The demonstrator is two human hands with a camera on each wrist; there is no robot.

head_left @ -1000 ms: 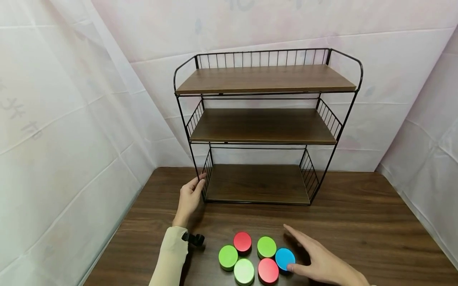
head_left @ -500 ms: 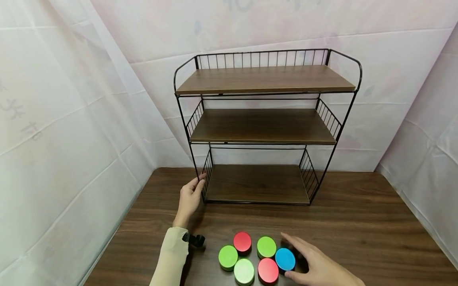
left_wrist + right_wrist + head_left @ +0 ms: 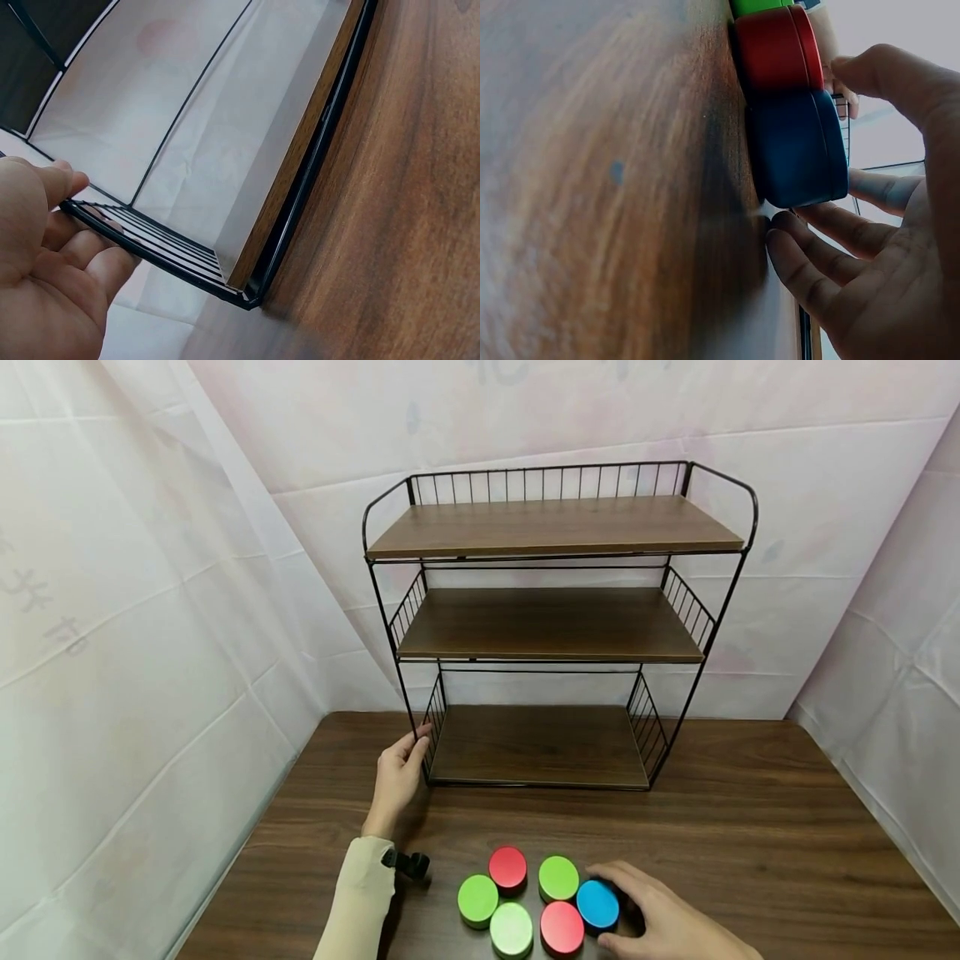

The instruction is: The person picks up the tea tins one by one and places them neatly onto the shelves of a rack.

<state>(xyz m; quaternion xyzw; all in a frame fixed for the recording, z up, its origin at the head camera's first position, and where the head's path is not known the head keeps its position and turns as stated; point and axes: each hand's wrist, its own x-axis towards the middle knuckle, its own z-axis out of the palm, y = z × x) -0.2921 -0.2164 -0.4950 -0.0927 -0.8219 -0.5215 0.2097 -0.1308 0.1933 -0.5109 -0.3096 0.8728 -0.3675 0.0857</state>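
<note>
A three-tier rack of black wire and brown boards (image 3: 551, 627) stands on the table. My left hand (image 3: 397, 777) grips its lower left front post; in the left wrist view, thumb and fingers close round the black wire (image 3: 165, 266). My right hand (image 3: 667, 918) is spread around the right side of a round blue tin (image 3: 597, 904), fingers behind it and thumb in front. In the right wrist view the thumb stands off from the blue tin (image 3: 799, 150) and the fingertips are close to it; contact is unclear. A red tin (image 3: 562, 929) sits against the blue one.
More round tins stand left of the blue one: a green tin (image 3: 558, 879), a second red tin (image 3: 507, 870), another green tin (image 3: 477, 900) and a pale green tin (image 3: 512, 930). White cloth (image 3: 187, 693) hangs at the back and both sides of the wooden table (image 3: 750, 835).
My right hand has come down and nearer to the blue tin, its fingers curving closer behind it. My left hand keeps its grip on the rack, and the tins have stayed in place.
</note>
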